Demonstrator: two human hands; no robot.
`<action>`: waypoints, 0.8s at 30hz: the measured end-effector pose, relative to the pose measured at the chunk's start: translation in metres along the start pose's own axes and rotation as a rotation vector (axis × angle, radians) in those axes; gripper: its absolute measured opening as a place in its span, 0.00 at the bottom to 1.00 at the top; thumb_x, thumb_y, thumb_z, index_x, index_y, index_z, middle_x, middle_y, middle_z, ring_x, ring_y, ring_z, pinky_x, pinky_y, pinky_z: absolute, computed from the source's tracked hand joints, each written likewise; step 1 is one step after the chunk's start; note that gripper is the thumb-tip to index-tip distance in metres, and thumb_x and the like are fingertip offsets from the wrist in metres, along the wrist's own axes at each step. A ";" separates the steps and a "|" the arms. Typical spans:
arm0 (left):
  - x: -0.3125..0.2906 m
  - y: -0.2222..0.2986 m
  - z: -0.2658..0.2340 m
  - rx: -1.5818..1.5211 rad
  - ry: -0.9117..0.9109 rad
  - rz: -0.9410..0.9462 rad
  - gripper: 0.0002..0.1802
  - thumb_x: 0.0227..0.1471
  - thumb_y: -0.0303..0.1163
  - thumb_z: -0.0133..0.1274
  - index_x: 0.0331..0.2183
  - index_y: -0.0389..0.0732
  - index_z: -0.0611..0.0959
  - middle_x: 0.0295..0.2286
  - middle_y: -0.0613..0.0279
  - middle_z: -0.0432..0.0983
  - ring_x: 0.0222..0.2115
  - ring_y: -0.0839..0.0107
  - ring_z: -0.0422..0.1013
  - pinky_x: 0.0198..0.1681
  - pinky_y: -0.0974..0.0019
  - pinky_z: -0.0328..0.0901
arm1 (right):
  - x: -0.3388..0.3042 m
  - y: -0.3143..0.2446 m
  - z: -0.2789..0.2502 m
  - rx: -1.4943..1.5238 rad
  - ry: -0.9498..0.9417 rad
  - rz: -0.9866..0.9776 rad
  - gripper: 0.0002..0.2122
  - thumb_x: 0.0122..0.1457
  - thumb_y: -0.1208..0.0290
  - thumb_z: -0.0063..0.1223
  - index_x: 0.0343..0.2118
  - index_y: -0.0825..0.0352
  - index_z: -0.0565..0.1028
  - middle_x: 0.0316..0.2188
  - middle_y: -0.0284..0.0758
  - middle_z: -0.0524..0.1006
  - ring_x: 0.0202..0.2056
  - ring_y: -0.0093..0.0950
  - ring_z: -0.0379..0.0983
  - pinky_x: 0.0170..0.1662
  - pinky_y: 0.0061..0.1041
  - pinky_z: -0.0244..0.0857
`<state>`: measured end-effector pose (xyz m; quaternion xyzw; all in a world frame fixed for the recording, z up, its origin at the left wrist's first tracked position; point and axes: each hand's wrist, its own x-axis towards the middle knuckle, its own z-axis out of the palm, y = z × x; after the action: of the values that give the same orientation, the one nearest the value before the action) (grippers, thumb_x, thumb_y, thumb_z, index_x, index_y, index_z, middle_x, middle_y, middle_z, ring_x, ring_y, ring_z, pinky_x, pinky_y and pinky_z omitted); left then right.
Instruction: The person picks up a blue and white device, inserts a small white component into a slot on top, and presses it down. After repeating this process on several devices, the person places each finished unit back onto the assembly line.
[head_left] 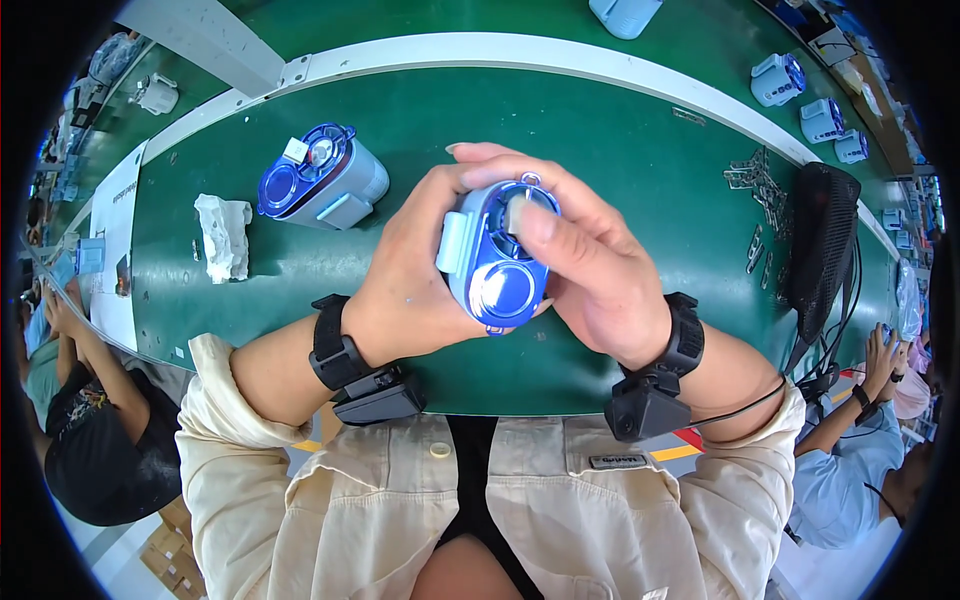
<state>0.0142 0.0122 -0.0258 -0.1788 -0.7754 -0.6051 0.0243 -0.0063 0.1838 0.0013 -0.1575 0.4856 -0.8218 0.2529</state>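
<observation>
A light-blue plastic case with a shiny dark-blue oval top point(500, 292) is held between my two hands above the green table, its top facing up. My left hand point(405, 275) wraps round its left side, by a pale latch-like tab. My right hand point(605, 275) grips the right side, with the thumb lying on the round part of the top, which it partly hides. A small metal ring point(531, 180) shows at the far end of the top. To the left stands a similar blue case point(350, 190), tilted in view, with a small white block point(296, 150) on its top.
Crumpled white paper point(224, 240) lies at the left. Several metal clips point(765, 195) are scattered at the right, beside a black mesh pouch point(825, 235) with cables. A white rail point(520, 53) borders the table's far side, with more blue cases point(778, 80) beyond. People work on both sides.
</observation>
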 end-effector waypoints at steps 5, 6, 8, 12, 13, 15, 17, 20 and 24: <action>-0.002 0.005 0.002 -0.110 0.020 -0.124 0.41 0.30 0.36 0.72 0.46 0.40 0.69 0.40 0.56 0.71 0.41 0.62 0.71 0.42 0.63 0.67 | 0.002 -0.007 0.001 0.258 0.002 0.143 0.17 0.62 0.68 0.49 0.52 0.70 0.70 0.59 0.44 0.62 0.54 0.29 0.65 0.57 0.28 0.59; -0.001 0.005 0.000 -0.068 0.000 -0.096 0.41 0.29 0.36 0.72 0.46 0.40 0.69 0.40 0.56 0.71 0.41 0.62 0.71 0.43 0.63 0.66 | 0.002 -0.005 -0.001 0.175 -0.012 0.105 0.17 0.62 0.69 0.48 0.52 0.70 0.70 0.59 0.44 0.62 0.54 0.29 0.65 0.57 0.28 0.59; 0.002 0.004 -0.002 0.018 -0.039 -0.040 0.42 0.29 0.37 0.72 0.46 0.40 0.69 0.41 0.56 0.71 0.42 0.61 0.71 0.43 0.63 0.66 | 0.001 -0.001 -0.004 0.011 -0.039 0.032 0.16 0.62 0.69 0.47 0.51 0.70 0.70 0.59 0.44 0.62 0.54 0.29 0.65 0.57 0.28 0.59; 0.002 0.002 -0.003 0.042 -0.055 -0.033 0.42 0.29 0.37 0.72 0.46 0.39 0.69 0.40 0.55 0.71 0.41 0.60 0.71 0.43 0.63 0.66 | 0.000 0.003 -0.003 -0.088 -0.042 -0.096 0.16 0.62 0.69 0.47 0.51 0.70 0.70 0.59 0.44 0.63 0.54 0.29 0.65 0.57 0.28 0.60; 0.002 0.002 -0.003 0.042 -0.053 -0.032 0.42 0.29 0.37 0.72 0.46 0.39 0.69 0.40 0.55 0.71 0.41 0.60 0.71 0.43 0.63 0.66 | 0.000 0.002 -0.003 -0.089 -0.044 -0.096 0.16 0.62 0.69 0.47 0.51 0.70 0.70 0.59 0.44 0.63 0.54 0.29 0.65 0.57 0.28 0.60; 0.003 0.004 -0.003 0.047 -0.052 -0.037 0.42 0.28 0.38 0.73 0.46 0.39 0.69 0.40 0.55 0.71 0.40 0.59 0.71 0.43 0.62 0.66 | 0.001 0.000 -0.002 -0.028 -0.024 -0.046 0.16 0.62 0.70 0.47 0.51 0.71 0.70 0.58 0.44 0.63 0.54 0.29 0.66 0.57 0.28 0.60; 0.004 0.005 -0.003 0.045 -0.049 -0.027 0.42 0.28 0.39 0.73 0.45 0.39 0.69 0.40 0.55 0.71 0.40 0.59 0.71 0.43 0.62 0.66 | 0.000 -0.003 -0.001 -0.009 -0.015 -0.027 0.16 0.62 0.71 0.48 0.51 0.71 0.70 0.58 0.44 0.63 0.54 0.29 0.66 0.56 0.28 0.60; 0.005 0.001 -0.001 0.111 -0.057 0.041 0.50 0.27 0.40 0.74 0.51 0.39 0.66 0.42 0.54 0.69 0.41 0.60 0.70 0.43 0.62 0.66 | -0.001 -0.005 -0.001 -0.011 0.000 -0.030 0.16 0.62 0.70 0.48 0.51 0.71 0.70 0.59 0.44 0.63 0.54 0.29 0.66 0.56 0.28 0.60; 0.003 -0.001 0.002 -0.032 0.095 0.092 0.59 0.27 0.42 0.75 0.57 0.40 0.59 0.45 0.51 0.66 0.42 0.61 0.69 0.44 0.63 0.66 | 0.010 -0.029 -0.011 -0.063 0.062 -0.095 0.17 0.62 0.68 0.46 0.52 0.71 0.69 0.56 0.43 0.65 0.52 0.29 0.67 0.56 0.29 0.61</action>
<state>0.0112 0.0150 -0.0261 -0.1858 -0.7547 -0.6233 0.0863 -0.0271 0.1974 0.0215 -0.1627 0.5107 -0.8218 0.1932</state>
